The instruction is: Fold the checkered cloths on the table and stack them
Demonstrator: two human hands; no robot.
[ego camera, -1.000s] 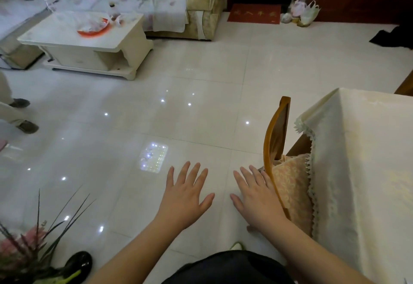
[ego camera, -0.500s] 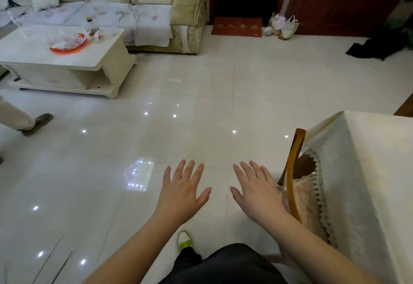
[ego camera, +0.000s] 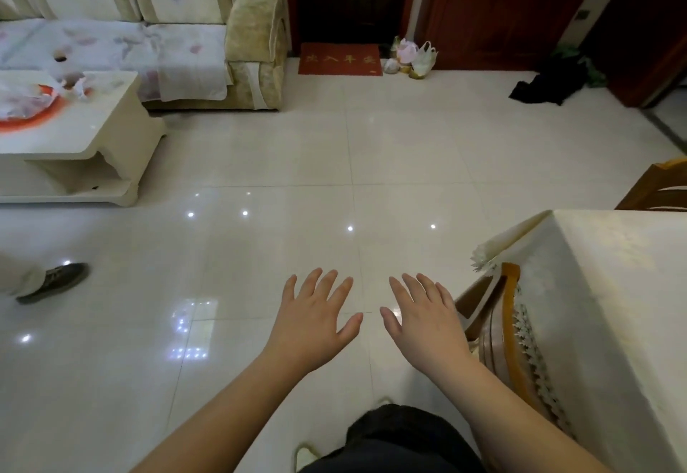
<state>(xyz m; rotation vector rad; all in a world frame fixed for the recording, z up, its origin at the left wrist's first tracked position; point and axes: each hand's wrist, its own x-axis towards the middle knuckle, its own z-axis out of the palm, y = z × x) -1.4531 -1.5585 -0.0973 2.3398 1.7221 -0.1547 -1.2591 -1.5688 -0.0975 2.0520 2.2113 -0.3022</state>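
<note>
Both hands extend forward at lower centre of the frame, palms down over the tiled floor (ego camera: 390, 145): the left hand (ego camera: 316, 318) and the right hand (ego camera: 427, 318) each have fingers straight and spread, holding nothing, thumbs pointing toward each other without touching. Right edge: the desk (ego camera: 624, 305) under a cream tablecloth, with a wooden chair (ego camera: 511, 327) tucked against its near corner; no checkered cloths can be seen on the visible part. Upper left: a sofa (ego camera: 186, 26) and a white coffee table (ego camera: 93, 126). Top centre: a red doormat (ego camera: 340, 59). Left edge: another person's shoe (ego camera: 55, 281).
</note>
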